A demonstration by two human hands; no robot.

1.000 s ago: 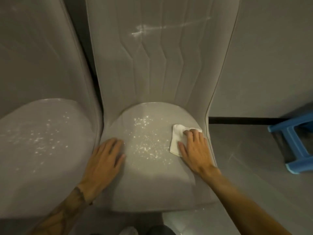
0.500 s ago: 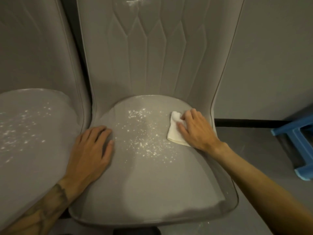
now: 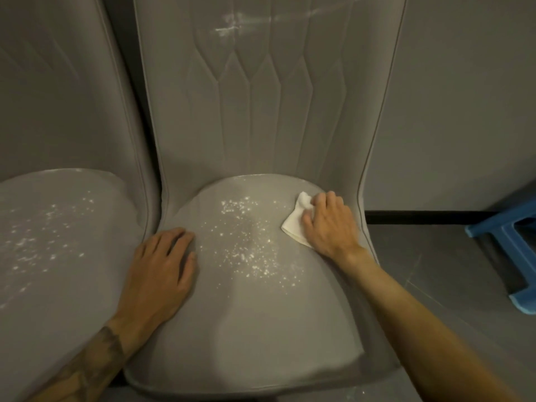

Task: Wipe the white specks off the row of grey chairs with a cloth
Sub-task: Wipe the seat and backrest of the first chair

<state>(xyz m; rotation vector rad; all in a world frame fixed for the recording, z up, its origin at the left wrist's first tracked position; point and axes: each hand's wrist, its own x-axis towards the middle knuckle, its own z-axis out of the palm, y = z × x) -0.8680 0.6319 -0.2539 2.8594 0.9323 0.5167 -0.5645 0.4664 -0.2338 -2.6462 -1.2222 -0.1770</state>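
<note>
Two grey padded chairs stand side by side. The middle chair's seat [image 3: 261,329] carries a patch of white specks [image 3: 246,245] across its centre, and a white smear [image 3: 232,24] marks its backrest. My right hand [image 3: 327,224] presses a folded white cloth [image 3: 295,224] onto the seat's back right corner, fingers curled on the cloth. My left hand [image 3: 159,271] lies flat on the seat's left side, fingers apart, holding nothing. The left chair's seat [image 3: 58,285] has its own scatter of white specks [image 3: 43,233].
A grey wall [image 3: 464,111] with a dark skirting strip rises to the right of the chairs. A blue plastic stool [image 3: 513,256] stands on the grey floor [image 3: 420,271] at the right edge.
My right hand has crumpled the cloth and slid it toward the seat's back right corner. The view has shifted a little; my left hand stays planted on the seat.
</note>
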